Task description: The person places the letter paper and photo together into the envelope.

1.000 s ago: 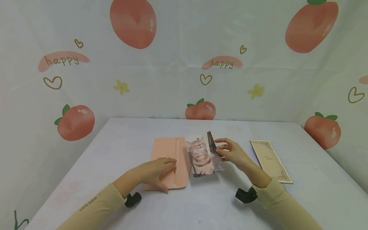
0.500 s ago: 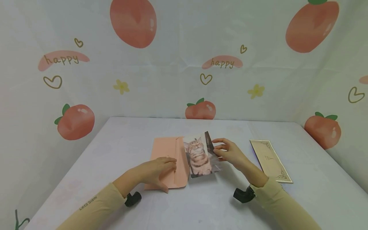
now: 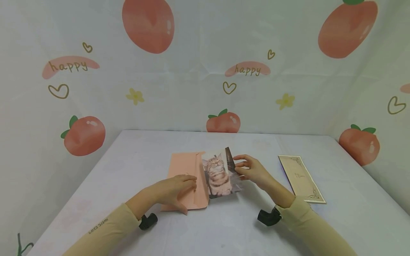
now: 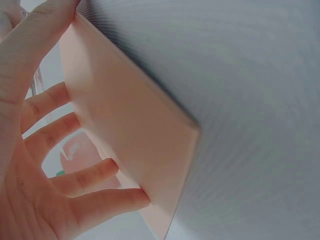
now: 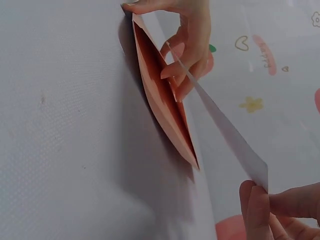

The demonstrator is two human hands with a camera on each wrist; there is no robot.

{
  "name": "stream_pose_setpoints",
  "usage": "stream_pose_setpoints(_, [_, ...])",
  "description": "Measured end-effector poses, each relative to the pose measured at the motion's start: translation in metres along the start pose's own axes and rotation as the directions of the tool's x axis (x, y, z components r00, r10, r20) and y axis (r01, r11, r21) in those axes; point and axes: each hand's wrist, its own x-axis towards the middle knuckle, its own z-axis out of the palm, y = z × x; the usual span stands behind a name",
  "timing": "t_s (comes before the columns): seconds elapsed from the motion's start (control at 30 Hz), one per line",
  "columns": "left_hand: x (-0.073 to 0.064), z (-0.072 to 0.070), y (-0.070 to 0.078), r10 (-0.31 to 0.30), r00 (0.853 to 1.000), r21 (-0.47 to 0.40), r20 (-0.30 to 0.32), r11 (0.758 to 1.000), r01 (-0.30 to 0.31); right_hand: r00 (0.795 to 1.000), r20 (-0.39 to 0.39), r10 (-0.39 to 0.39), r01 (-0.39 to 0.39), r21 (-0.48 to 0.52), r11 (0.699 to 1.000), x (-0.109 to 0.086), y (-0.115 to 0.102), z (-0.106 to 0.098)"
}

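A peach-pink envelope (image 3: 182, 163) lies on the table, its mouth facing right. My left hand (image 3: 173, 190) rests on it with fingers spread, and the left wrist view shows the fingertips (image 4: 107, 167) touching its surface. In the right wrist view the envelope's mouth (image 5: 162, 100) gapes, showing a darker orange inside. My right hand (image 3: 256, 172) pinches the right edge of a cat picture card (image 3: 218, 177) between thumb and fingers. The card is tilted and seen nearly edge-on in the right wrist view, its far end close over the mouth. From the head, its left edge overlaps the envelope.
A beige card with an ornate border (image 3: 301, 177) lies on the table to the right, beyond my right forearm. Black wrist camera mounts (image 3: 269, 217) jut from both sleeves. A white cloth backdrop (image 3: 179, 103) printed with peaches stands behind the table.
My right hand has moved a little to the left with the cat picture card, whose left edge now overlaps the envelope's right side. The left hand and envelope stay almost still.
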Motion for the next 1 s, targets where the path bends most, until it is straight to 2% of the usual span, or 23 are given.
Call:
stream_pose_setpoints(0.4, [0.001,0.0,0.0,-0.02,1.0,-0.033,0.021,0.999,0.021,1.0,-0.001,0.008,-0.008,0.011,1.0,0.003,0.0,0.01])
stream_pose_setpoints(1.0, [0.001,0.0,0.001,-0.022,0.999,-0.006,0.03,1.0,0.022,1.0,0.008,-0.016,0.016,0.004,1.0,0.008,0.006,0.021])
